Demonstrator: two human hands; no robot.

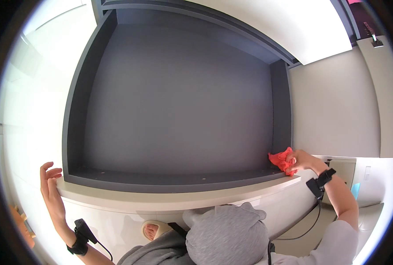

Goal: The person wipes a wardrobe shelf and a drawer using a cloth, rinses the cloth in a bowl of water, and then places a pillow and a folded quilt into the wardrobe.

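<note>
A dark grey drawer (178,187) with a pale front panel (161,204) is pulled out in front of me. Nothing lies on its broad grey bottom. At its near right corner, my right hand (303,161) grips a crumpled red cloth (283,161), which rests against the corner and the rim. My left hand (52,185) is beside the near left corner, by the end of the front panel. Its fingers are apart and slightly bent, and it holds nothing. Whether it touches the panel, I cannot tell.
A white panel (289,31) overhangs the drawer's far right side. A light cabinet surface (337,101) flanks the drawer on the right. White floor (33,110) lies to the left. A foot in a beige slipper (154,229) stands below the front panel, near grey fabric (227,234).
</note>
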